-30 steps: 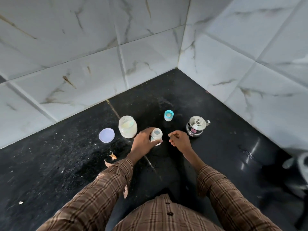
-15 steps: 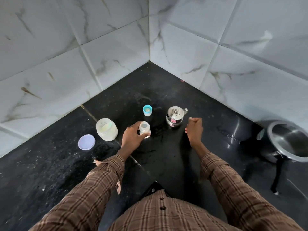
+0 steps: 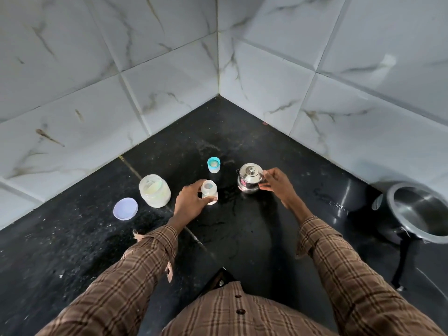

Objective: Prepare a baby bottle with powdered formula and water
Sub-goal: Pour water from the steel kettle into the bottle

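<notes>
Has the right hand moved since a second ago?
Yes. The right hand went from beside the baby bottle rightward to the steel kettle, now reaching its handle.

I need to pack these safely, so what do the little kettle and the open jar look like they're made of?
Kettle: polished metal, probably steel, given its mirror-like reflections. Jar: translucent plastic by the look, its cloudy wall showing pale contents, though frosted glass is possible.

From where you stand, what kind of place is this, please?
Probably a home kitchen counter corner: a dark stone countertop against marble-look wall tiles, with a steel pressure cooker at the right.
</notes>
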